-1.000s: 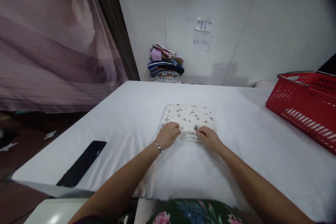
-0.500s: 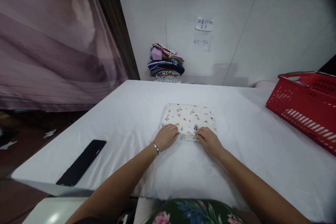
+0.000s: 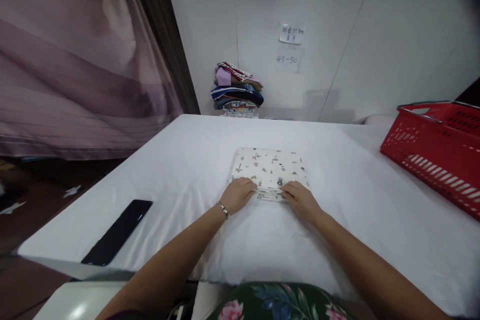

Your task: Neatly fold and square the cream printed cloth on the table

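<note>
A folded white cloth with small printed figures [image 3: 269, 166] lies in the middle of the white-covered table [image 3: 187, 160]. My left hand [image 3: 237, 194] grips its near left edge with fingers curled over the layers; a thin bracelet is on that wrist. My right hand [image 3: 300, 199] grips the near right edge the same way. Both hands rest on the table, thumbs hidden under the folded edge.
A black phone [image 3: 117, 232] lies near the table's left front edge. A red plastic basket [image 3: 437, 147] stands at the right. A stack of folded clothes [image 3: 237, 90] sits at the back against the white wall. A mauve curtain [image 3: 75, 60] hangs at the left.
Almost nothing moved. Both hands stay on the near edge of the folded cloth; they shifted only slightly.
</note>
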Available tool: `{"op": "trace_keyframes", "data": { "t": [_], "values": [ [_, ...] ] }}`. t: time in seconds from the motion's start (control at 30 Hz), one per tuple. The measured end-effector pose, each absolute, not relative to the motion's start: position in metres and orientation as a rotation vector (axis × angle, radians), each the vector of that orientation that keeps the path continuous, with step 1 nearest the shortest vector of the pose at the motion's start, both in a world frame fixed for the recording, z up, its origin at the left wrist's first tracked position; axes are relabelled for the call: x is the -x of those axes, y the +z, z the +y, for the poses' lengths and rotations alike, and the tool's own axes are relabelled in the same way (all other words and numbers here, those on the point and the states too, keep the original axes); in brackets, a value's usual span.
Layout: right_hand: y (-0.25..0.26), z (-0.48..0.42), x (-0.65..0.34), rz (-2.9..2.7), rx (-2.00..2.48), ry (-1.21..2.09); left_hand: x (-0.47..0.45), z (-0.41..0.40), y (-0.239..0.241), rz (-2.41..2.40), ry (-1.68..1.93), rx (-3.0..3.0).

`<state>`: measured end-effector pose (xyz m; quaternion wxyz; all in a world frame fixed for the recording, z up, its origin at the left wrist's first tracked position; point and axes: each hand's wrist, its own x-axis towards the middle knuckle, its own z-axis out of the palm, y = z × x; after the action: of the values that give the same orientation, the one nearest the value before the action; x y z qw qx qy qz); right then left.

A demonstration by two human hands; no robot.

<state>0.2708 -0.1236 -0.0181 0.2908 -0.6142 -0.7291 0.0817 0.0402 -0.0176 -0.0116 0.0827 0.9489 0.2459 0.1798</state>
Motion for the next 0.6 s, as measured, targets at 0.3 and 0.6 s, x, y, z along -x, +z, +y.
{"op": "trace_keyframes", "data": {
  "t": [0.3, 0.6],
  "values": [
    [-0.019, -0.136, -0.282, -2.092, 1.577, 0.002, -0.027, -0.015, -0.02, 0.688, 0.629, -2.893],
    [-0.029, -0.15, -0.3, -2.141, 1.609, -0.176, -0.013, -0.01, -0.021, 0.693, 0.676, -2.937]
  ]
}}
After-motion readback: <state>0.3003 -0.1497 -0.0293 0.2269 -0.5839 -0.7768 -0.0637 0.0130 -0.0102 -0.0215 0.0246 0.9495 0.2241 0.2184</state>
